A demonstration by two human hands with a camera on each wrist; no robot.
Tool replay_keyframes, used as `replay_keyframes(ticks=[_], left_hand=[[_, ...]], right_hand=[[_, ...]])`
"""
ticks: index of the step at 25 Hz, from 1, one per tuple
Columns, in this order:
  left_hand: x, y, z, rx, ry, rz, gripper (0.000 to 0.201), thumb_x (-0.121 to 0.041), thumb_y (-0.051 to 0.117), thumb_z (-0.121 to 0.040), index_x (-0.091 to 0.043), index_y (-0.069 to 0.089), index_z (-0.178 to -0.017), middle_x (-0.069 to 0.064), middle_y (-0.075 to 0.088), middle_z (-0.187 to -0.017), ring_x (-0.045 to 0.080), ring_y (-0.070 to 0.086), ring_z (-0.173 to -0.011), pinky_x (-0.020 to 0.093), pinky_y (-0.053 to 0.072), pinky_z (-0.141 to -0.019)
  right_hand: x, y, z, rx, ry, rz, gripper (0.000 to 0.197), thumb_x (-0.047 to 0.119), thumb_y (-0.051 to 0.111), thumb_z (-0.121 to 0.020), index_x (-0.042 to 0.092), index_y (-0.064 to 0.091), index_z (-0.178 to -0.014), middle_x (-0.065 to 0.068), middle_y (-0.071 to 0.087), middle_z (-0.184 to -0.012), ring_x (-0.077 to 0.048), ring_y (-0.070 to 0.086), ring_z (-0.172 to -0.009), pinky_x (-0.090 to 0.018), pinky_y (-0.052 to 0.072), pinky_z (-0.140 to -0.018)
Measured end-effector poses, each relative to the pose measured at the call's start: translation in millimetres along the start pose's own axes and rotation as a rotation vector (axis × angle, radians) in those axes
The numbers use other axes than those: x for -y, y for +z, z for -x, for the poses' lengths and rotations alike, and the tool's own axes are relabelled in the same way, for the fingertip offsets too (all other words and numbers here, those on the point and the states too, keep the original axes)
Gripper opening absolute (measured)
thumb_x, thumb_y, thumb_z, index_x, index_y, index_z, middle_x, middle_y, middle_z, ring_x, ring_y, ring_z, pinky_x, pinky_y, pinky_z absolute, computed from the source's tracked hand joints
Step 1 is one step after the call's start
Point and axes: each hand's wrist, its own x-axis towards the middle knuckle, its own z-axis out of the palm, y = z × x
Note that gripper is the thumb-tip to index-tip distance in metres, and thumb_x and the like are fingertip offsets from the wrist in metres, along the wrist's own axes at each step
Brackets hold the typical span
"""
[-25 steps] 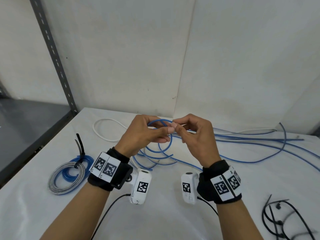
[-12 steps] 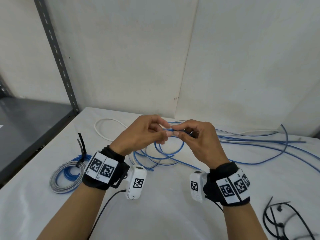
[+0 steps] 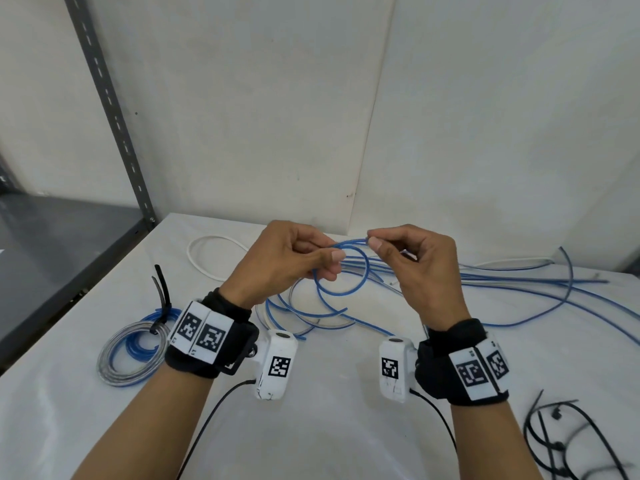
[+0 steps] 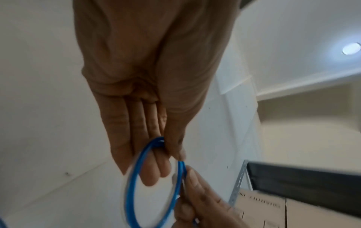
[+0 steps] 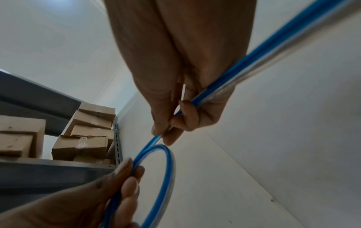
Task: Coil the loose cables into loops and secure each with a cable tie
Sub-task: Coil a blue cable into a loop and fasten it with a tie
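Observation:
A thin blue cable point(image 3: 349, 289) forms a small loop in the air above the white table point(image 3: 329, 427). My left hand point(image 3: 304, 258) pinches the loop's left side between thumb and fingers point(image 4: 154, 166). My right hand point(image 3: 398, 251) pinches the same cable at the top of the loop, thumb against forefinger point(image 5: 171, 138). In the right wrist view the blue cable point(image 5: 254, 61) runs on past the palm. The loop point(image 4: 152, 185) hangs between both hands. Its long tail trails right across the table among other blue cables point(image 3: 519, 285).
A coiled blue and grey bundle point(image 3: 131, 351) with a black tie lies at the left. A white cable point(image 3: 207, 258) curves behind the left hand. Loose black cable ties point(image 3: 568, 441) lie at the front right. A dark metal shelf point(image 3: 62, 244) stands left of the table.
Both hands have drawn apart, the right one sliding rightward along the cable, and the blue loop between them now hangs wider and rounder.

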Motion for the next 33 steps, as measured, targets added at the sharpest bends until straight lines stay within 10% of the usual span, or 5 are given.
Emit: replay_keyframes(ticks=[7, 16, 26, 33], left_hand=[[3.1, 2.2, -2.8, -0.032, -0.048, 0.218, 0.018, -0.018, 0.071, -0.089, -0.002, 0.071, -0.098, 0.015, 0.077, -0.085, 0.023, 0.076, -0.075, 0.029, 0.061, -0.073], [-2.1, -0.8, 4.7, 0.09, 0.016, -0.262, 0.01, -0.018, 0.081, -0.086, -0.011, 0.081, -0.093, 0.008, 0.078, -0.078, 0.017, 0.072, -0.071, 0.035, 0.061, -0.076], [-5.8, -3.4, -2.5, -0.12, -0.027, 0.417, 0.019, -0.021, 0.071, -0.083, -0.004, 0.074, -0.091, 0.01, 0.075, -0.081, 0.022, 0.075, -0.081, 0.032, 0.062, -0.077], [-7.1, 11.2, 0.7, 0.185, -0.195, 0.225, 0.046, -0.046, 0.044, -0.103, -0.007, 0.054, -0.08, -0.005, 0.034, -0.058, 0.012, 0.036, -0.05, 0.037, 0.059, -0.083]], right_hand=[[-1.5, 10.9, 3.0, 0.029, 0.056, -0.075, 0.007, 0.012, 0.073, -0.092, 0.016, 0.076, -0.097, -0.003, 0.079, -0.087, -0.012, 0.065, -0.071, -0.025, 0.047, -0.06], [5.1, 3.8, 5.4, 0.275, 0.015, 0.159, 0.009, 0.016, 0.078, -0.088, 0.025, 0.079, -0.089, 0.005, 0.076, -0.084, -0.018, 0.067, -0.079, -0.041, 0.055, -0.073], [7.4, 26.6, 8.2, -0.027, 0.039, -0.23, 0.02, 0.012, 0.07, -0.093, 0.011, 0.074, -0.112, -0.009, 0.079, -0.095, -0.014, 0.059, -0.062, -0.026, 0.045, -0.05], [6.9, 10.6, 7.6, 0.225, -0.069, 0.064, 0.016, 0.01, 0.071, -0.092, 0.02, 0.079, -0.102, 0.01, 0.078, -0.094, -0.013, 0.072, -0.091, -0.03, 0.055, -0.08]])
